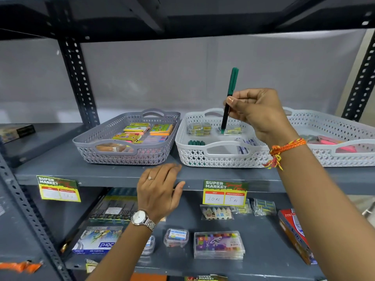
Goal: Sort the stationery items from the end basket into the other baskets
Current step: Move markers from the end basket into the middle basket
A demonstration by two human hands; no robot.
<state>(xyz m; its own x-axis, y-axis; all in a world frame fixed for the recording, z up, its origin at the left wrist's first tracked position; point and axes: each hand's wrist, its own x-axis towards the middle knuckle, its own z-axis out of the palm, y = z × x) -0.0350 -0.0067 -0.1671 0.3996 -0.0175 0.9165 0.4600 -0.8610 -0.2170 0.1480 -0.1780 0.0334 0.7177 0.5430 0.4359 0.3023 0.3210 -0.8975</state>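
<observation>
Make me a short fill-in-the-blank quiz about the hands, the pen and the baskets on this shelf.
1. The right hand holds a ____ pen.
2. The pen stands nearly upright, tip down, over the middle ____ basket.
3. The left hand rests on the shelf edge, holding ____.
4. The sticky-note packs lie in the ____ basket.

Answers: green; white; nothing; grey

- Three baskets on the upper shelf: a grey basket (125, 138) at centre left, a white basket (219, 151) at centre, a second white basket (336, 142) at right edge.
- One green pen (229, 98) held upright at centre.
- Four or so green pens (196, 142) lying in the middle basket; exact count unclear.
- Two full price tags: blank tag (58, 188) lower left, written tag (224, 193) lower centre.
- Two hands: left hand (158, 191), right hand (261, 114).
</observation>
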